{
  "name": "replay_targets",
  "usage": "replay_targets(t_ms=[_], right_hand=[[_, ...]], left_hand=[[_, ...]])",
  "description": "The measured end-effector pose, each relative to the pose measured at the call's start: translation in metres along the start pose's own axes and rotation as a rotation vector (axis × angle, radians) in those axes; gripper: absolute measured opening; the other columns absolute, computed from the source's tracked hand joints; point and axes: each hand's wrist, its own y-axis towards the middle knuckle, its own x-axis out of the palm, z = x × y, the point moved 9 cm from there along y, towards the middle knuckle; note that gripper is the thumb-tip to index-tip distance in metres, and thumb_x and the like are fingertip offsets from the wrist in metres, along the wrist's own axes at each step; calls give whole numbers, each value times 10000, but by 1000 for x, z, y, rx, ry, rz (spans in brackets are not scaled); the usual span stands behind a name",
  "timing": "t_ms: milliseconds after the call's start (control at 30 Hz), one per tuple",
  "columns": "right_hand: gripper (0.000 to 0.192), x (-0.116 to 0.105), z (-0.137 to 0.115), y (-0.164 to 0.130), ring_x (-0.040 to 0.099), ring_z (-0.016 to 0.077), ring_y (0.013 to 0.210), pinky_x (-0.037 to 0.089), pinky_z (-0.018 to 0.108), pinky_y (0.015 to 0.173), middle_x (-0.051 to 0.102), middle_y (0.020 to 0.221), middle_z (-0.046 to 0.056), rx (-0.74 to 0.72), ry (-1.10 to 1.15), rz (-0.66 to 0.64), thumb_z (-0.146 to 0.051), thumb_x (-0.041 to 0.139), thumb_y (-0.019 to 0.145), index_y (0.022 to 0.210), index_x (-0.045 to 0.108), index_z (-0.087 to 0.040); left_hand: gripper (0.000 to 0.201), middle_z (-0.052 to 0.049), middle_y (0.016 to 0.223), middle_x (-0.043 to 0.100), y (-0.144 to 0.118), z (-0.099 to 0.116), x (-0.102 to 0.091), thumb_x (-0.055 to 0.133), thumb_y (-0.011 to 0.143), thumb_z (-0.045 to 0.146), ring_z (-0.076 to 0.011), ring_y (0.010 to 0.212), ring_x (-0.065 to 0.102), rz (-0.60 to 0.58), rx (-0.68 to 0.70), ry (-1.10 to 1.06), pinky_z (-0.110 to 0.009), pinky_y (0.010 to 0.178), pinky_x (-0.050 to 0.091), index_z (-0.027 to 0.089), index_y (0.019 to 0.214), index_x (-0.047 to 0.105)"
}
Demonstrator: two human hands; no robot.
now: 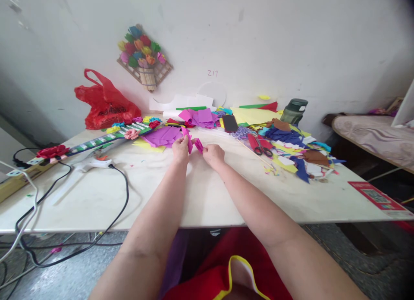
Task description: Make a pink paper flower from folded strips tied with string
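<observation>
At the center of the frame my left hand (180, 148) and my right hand (213, 154) each pinch a small pink paper piece (198, 145) over the table (207, 196), so I judge I am folding it, and next needs a firm, even crease.

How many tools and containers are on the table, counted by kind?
Scissors: 1
Glue gun: 1
Phone: 1
Green jar: 1
Red bag: 1
Total: 5
</observation>
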Motion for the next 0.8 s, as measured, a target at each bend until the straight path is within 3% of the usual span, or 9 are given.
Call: replay_targets(t_ms=[200,400,633,800], right_hand=[[261,8,28,16,609,162,709,436,242,639,667,680,24,96,471,58,-337,492,735,706,701,-183],[166,19,23,16,593,129,632,460,222,568,642,623,37,125,1133,-36,-275,583,634,634,648,-122],[94,20,10,7,621,138,602,466,224,521,645,608,47,115,1286,-179,-200,583,628,641,609,-110],[190,19,3,4,631,148,571,462,225,492,651,601,45,82,1318,-253,-307,562,694,717,600,-122]], left_hand=[[228,-19,595,596,0,-1,-5,657,667,349,-120,598,586,53,-28,-35,-242,605,448,135,688,583],[141,-14,606,598,-5,-7,19,626,697,273,-99,579,570,-169,-115,-185,-217,586,445,136,706,600],[72,-34,649,624,-4,-9,21,604,706,201,-108,598,578,-170,-119,-223,-223,594,456,131,692,600],[68,-13,591,596,-6,-6,24,625,681,190,-88,532,546,-213,-94,-203,-212,552,438,125,684,606]])
